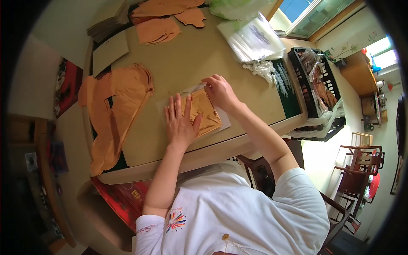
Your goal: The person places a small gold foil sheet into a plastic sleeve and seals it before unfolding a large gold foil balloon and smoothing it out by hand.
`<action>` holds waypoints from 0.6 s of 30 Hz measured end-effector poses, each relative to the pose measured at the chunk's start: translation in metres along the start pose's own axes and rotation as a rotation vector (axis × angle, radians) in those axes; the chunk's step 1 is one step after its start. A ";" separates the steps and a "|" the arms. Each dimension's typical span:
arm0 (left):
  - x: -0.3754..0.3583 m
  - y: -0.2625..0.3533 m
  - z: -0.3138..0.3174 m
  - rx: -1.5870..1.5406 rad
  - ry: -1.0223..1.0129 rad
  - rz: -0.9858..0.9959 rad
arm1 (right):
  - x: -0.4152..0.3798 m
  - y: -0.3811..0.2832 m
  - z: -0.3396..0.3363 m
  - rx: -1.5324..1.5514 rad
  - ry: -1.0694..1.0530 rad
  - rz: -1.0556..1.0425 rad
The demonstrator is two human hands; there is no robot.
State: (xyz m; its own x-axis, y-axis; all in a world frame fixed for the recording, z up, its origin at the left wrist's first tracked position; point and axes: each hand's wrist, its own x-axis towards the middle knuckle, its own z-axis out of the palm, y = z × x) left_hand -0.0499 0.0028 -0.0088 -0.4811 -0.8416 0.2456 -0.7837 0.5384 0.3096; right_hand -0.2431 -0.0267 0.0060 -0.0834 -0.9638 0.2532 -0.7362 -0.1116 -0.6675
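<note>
A folded piece of golden-orange cloth [207,114] lies on the table in front of me, roughly square and wrinkled. A white sheet [225,120] sticks out from under its right side. My left hand [180,123] lies flat with fingers stretched, resting on the left part of the cloth. Near the cloth's far right corner is my right hand [221,92], its fingers bent and pinched together; what is between the fingertips is hidden. To the left rests a pile of orange garments [123,97], loosely stacked along the table's edge.
More orange cloth pieces [157,30] lie at the far left, near a stack of cards [111,52]. Clear plastic bags [253,40] sit at the far right, beside white strips [261,70]. A black crate [308,80] with wrapped items stands beyond the table's right edge.
</note>
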 end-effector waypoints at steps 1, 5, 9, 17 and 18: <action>0.000 0.000 -0.001 0.004 0.002 0.004 | 0.002 0.000 -0.004 -0.006 -0.066 -0.016; 0.000 -0.001 -0.002 -0.020 0.018 0.020 | 0.005 0.007 -0.021 0.008 -0.245 -0.089; 0.000 -0.002 -0.001 -0.062 0.017 0.033 | 0.003 0.007 -0.025 -0.002 -0.326 -0.073; 0.000 -0.002 -0.001 -0.006 0.010 0.027 | 0.005 -0.005 -0.031 -0.096 -0.431 0.242; 0.000 -0.001 -0.002 -0.007 0.009 0.026 | 0.006 -0.005 -0.031 -0.126 -0.457 0.257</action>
State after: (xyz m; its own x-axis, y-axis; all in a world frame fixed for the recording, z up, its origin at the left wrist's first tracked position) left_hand -0.0482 0.0023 -0.0077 -0.4973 -0.8272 0.2617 -0.7685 0.5600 0.3095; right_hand -0.2610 -0.0240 0.0326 0.0089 -0.9666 -0.2562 -0.8076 0.1441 -0.5719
